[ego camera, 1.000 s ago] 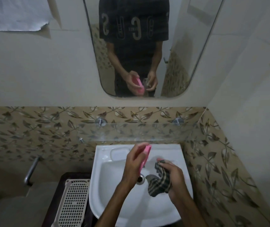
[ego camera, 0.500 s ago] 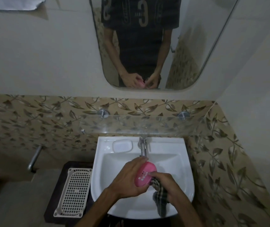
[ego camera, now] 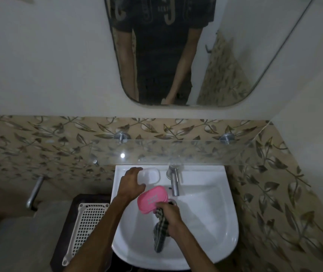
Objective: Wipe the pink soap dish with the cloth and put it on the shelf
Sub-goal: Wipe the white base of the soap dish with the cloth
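Holding the pink soap dish [ego camera: 152,199] over the white sink [ego camera: 211,228], I have my right hand [ego camera: 169,217] closed on its lower right edge, with the checked cloth [ego camera: 160,231] bunched in the same grip and its loose end hanging down into the bowl. My right fingers [ego camera: 161,205] are clamped on both the dish and the cloth. The dish sits a little below the centre of the frame, tilted, its slotted face turned up toward me, just left of the chrome tap [ego camera: 173,180].

My left hand [ego camera: 131,183] is off the dish, just to its upper left, fingers spread apart and curved, holding nothing. It hovers over the back left corner of the sink, beside the moulded soap recess [ego camera: 152,175] in the rim; whether it touches the rim I cannot tell.

Above the sink, across the middle of the frame, runs the glass shelf [ego camera: 176,152] on two round metal mounts against leaf-patterned tiles [ego camera: 39,142]. A mirror [ego camera: 176,50] hangs higher, at the top centre. At lower left a white perforated tray [ego camera: 86,226] lies on a dark stand [ego camera: 64,232] beside the sink, and a metal bar [ego camera: 35,191] sticks out from the wall at far left.
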The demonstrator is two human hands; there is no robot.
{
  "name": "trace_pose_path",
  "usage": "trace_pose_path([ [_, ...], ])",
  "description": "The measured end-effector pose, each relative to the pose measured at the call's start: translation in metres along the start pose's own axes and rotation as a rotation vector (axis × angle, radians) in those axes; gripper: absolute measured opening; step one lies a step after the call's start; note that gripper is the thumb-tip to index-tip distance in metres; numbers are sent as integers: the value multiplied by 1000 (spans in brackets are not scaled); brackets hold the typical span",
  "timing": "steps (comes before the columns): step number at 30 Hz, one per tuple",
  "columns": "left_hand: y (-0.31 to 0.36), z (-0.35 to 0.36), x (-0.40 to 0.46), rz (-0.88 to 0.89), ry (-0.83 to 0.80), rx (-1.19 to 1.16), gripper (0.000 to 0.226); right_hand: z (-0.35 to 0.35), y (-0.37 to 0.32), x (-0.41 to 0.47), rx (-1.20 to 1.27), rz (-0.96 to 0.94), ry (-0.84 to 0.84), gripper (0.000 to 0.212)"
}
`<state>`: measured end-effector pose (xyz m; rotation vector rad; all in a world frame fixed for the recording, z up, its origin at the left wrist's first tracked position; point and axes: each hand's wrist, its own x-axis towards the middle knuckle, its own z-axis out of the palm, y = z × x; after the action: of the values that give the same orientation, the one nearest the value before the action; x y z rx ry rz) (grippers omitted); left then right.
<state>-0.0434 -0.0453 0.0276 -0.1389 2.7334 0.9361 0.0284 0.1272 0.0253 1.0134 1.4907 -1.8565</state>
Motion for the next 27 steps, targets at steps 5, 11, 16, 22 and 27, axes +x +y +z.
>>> trace_pose_path([
  [5,-9,18,32,84,-140,423,97,6,8,31,70,64,41,7],
  [11,-21,32,55,51,-154,452,86,-5,12,59,106,48,92,24],
  [16,-38,18,33,-53,46,64,92,6,12,69,186,106,48,9],
  [22,-90,3,-7,-140,289,-152,83,56,-13,88,105,128,-18,19],
  [27,-112,0,-25,-139,336,-186,83,83,-32,98,38,90,-20,30],
])
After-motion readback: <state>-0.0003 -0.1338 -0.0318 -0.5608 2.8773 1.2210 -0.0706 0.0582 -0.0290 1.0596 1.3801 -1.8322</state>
